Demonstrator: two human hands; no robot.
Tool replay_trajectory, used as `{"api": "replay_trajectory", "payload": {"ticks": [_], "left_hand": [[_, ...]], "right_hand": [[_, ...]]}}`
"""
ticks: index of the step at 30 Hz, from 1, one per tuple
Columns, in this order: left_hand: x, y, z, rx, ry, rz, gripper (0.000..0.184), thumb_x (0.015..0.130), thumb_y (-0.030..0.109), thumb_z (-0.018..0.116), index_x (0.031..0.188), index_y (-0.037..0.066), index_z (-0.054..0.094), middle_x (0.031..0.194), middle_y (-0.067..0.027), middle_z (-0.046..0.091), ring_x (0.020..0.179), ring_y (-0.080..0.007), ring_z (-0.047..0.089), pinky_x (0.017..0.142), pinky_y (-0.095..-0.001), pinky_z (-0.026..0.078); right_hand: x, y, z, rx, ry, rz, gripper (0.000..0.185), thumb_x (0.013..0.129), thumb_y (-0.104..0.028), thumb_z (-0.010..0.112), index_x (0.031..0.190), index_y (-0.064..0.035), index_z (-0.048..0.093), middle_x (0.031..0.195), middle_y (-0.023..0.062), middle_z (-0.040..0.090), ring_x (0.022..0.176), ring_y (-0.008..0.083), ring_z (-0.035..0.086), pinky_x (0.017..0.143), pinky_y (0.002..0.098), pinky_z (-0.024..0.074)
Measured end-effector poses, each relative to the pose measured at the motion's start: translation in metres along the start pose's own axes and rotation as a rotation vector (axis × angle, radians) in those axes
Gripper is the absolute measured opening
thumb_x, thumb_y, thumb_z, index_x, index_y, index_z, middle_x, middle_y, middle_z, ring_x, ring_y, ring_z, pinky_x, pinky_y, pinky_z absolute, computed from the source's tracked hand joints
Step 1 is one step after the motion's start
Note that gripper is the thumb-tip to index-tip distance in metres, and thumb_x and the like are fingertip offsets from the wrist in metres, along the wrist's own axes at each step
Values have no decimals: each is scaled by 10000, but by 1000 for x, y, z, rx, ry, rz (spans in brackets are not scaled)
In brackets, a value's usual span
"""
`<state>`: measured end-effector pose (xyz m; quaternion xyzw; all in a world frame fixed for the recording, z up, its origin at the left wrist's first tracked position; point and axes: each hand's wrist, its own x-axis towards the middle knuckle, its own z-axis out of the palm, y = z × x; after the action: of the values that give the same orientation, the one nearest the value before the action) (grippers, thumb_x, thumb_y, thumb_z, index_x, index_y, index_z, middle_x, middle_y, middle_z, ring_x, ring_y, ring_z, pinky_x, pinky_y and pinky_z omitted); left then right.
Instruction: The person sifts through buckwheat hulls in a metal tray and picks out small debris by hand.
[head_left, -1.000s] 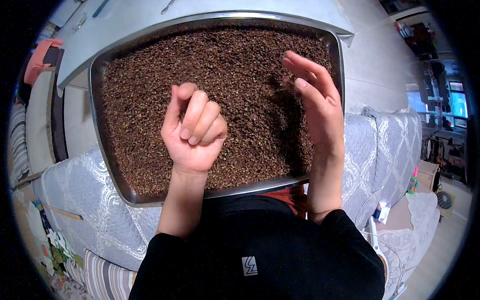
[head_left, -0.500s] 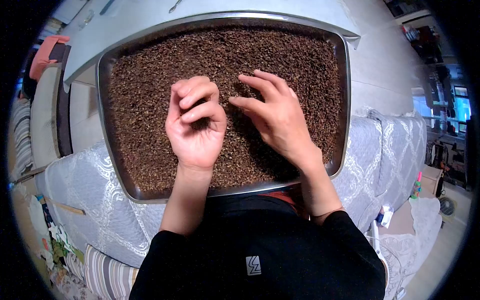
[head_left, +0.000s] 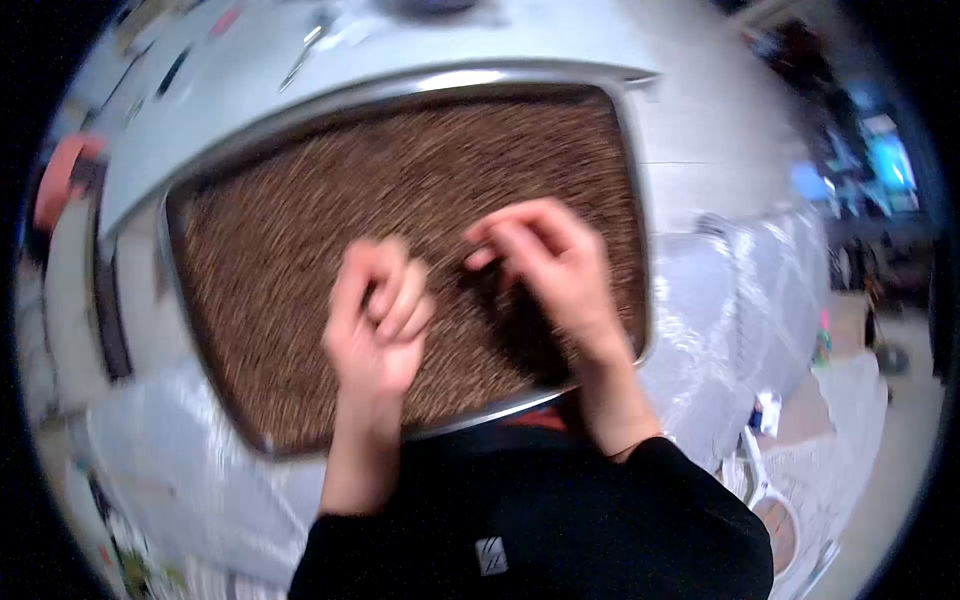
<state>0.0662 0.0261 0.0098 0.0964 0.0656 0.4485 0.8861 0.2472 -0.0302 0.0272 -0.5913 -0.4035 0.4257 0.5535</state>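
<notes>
A large metal tray (head_left: 645, 250) holds a layer of small brown granules (head_left: 280, 270), blurred by motion. Over its lower middle is my left hand (head_left: 378, 315), palm up with the fingers curled in; what they hold, if anything, is hidden. To its right, my right hand (head_left: 550, 262) hovers over the granules with its fingers bent and thumb near the fingertips. Whether anything sits between those fingertips is too blurred to tell. The two hands are apart, and a dark shadow lies on the granules below the right one.
A white table (head_left: 390, 50) runs behind the tray, with a spoon-like utensil (head_left: 302, 58) and a dark object (head_left: 173, 73) on it. A grey patterned sofa cover (head_left: 740, 310) lies to the right. A white-framed racket-like object (head_left: 775, 515) is at the lower right.
The view has shifted and blurred, showing more of the table. My right hand moved left from the tray's right side, and its spread fingers have drawn together. My left hand's fingers loosened, then curled tighter.
</notes>
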Motion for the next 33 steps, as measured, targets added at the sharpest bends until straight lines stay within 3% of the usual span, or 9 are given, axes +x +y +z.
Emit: {"api": "replay_trajectory", "payload": {"ticks": [3, 5, 7, 16, 19, 25, 29, 30, 33], "left_hand": [[-6, -10, -6, 173, 28, 7, 243, 1048, 200, 481, 839, 78, 453, 743, 4, 378, 523, -49, 322, 407, -168, 236], [-4, -12, 2, 373, 61, 20, 237, 1052, 199, 477, 854, 68, 458, 750, 1, 389, 506, -35, 309, 400, -160, 229], [-9, -9, -1, 596, 109, 4, 238, 1078, 242, 442, 899, 87, 470, 694, 36, 359, 489, -31, 308, 395, -175, 230], [-16, -17, -6, 703, 153, -7, 267, 1054, 317, 529, 946, 77, 490, 641, 59, 389, 467, 5, 328, 407, -174, 243], [-14, -20, 0, 753, 175, 35, 267, 1057, 299, 524, 910, 80, 480, 648, 52, 390, 472, 5, 324, 405, -171, 239], [-12, -17, 3, 666, 282, 50, 275, 1055, 281, 525, 864, 89, 481, 680, 39, 393, 488, -2, 323, 401, -168, 224], [-14, -21, -13, 943, 268, 141, 198, 1032, 232, 578, 968, 47, 544, 766, 38, 499, 547, 3, 349, 473, -173, 283], [-16, -20, -11, 900, 247, 127, 143, 1016, 161, 602, 1022, 23, 567, 843, 13, 555, 657, -24, 452, 570, -189, 371], [-15, -21, -21, 949, 217, 197, 109, 1005, 104, 607, 1043, 8, 572, 897, -19, 570, 780, -76, 533, 668, -209, 432]], "right_hand": [[-1, 4, 7, 91, -20, -24, 95, 986, -77, 597, 1028, -3, 641, 905, 98, 691, 717, 150, 694, 618, 249, 558], [4, 1, 8, -250, 23, -432, 91, 928, -77, 662, 961, 5, 682, 881, 101, 666, 756, 183, 668, 661, 307, 541], [1, -6, 16, -223, -31, -539, 93, 901, -74, 677, 941, 10, 674, 848, 108, 633, 757, 226, 645, 649, 346, 514], [-18, -13, 28, -203, -200, -430, 151, 976, -113, 568, 1071, 5, 580, 929, 134, 598, 853, 308, 620, 752, 394, 493], [-16, -7, 29, -195, -165, -481, 150, 988, -102, 556, 1090, 8, 559, 911, 127, 605, 830, 270, 631, 720, 368, 495], [-16, -12, 22, -21, -118, -165, 147, 1008, -133, 573, 1042, 7, 542, 850, 65, 610, 756, 117, 607, 636, 280, 480], [-15, -6, 26, 84, -154, -25, 176, 998, -174, 617, 1022, -20, 533, 749, 12, 586, 602, 56, 536, 511, 209, 424], [-15, -4, 28, 173, -157, 21, 178, 999, -178, 619, 1024, -27, 528, 737, 4, 580, 573, 46, 518, 482, 197, 402], [-14, -2, 32, 369, -162, 132, 190, 1000, -190, 623, 1031, -40, 511, 708, -13, 565, 499, 26, 475, 411, 169, 352]]}}
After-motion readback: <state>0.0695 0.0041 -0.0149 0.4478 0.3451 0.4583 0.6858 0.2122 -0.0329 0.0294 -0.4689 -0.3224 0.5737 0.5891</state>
